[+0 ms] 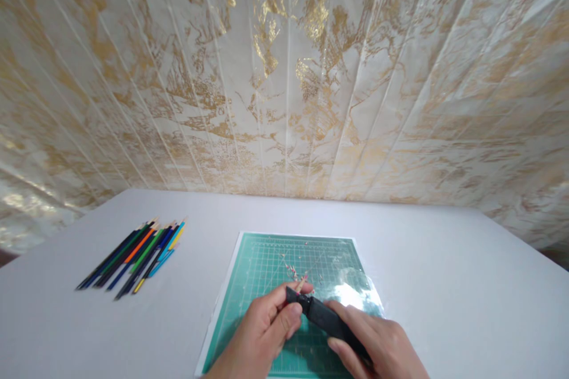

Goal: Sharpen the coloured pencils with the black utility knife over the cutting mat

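My left hand [278,323] is closed around a pencil, and most of its shaft is hidden by the fingers. The pencil's bare wood end [301,285] with a pinkish tip points away from me. My right hand [373,337] grips the thick black handle of a knife [329,318]. Its dark front end lies against the pencil, by my left thumb and forefinger. Both hands are above a green cutting mat [235,284] with a printed grid. Small wood and pink shavings [291,271] lie scattered on the mat, just beyond the pencil tip.
A bundle of coloured pencils [137,254] lies side by side on the left of the white table [427,272]. Light glares off the mat's right side. Behind the table's far edge hangs a white and gold patterned covering [284,100].
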Demonstrator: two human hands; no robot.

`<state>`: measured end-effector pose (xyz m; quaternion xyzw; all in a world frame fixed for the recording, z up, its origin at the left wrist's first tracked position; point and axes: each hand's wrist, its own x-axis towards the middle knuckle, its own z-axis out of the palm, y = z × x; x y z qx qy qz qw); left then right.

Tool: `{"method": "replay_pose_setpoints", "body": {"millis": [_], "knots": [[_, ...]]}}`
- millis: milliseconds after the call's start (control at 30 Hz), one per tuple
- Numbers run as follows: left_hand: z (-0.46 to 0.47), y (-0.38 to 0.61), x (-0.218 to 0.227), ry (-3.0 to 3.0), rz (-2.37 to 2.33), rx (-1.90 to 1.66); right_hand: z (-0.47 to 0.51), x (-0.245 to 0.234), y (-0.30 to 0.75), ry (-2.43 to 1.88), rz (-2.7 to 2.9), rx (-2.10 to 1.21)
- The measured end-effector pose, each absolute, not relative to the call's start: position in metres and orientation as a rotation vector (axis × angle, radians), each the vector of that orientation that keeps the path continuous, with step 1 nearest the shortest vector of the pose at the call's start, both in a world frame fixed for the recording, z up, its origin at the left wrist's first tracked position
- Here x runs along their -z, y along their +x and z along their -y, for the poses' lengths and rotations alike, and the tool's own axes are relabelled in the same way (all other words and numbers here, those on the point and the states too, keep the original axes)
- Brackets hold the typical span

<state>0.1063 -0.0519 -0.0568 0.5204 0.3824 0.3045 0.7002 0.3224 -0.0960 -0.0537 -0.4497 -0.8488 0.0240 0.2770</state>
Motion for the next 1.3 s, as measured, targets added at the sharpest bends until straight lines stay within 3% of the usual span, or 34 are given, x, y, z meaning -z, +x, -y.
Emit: {"method": "replay_pose_setpoints", "body": {"millis": [567,900,1300], "knots": [[0.049,0.108,0.061,1.17,-0.877,-0.785,0.096,0.055,0.322,-1.199,2.257,0.067],[0.056,0.106,0.052,1.26,-0.873,-0.782,0.096,0.048,0.319,-1.185,2.281,-0.108],[0.055,0.102,0.049,1.367,-0.887,-0.787,0.095,0.044,0.319,-1.151,2.252,-0.047]]}}
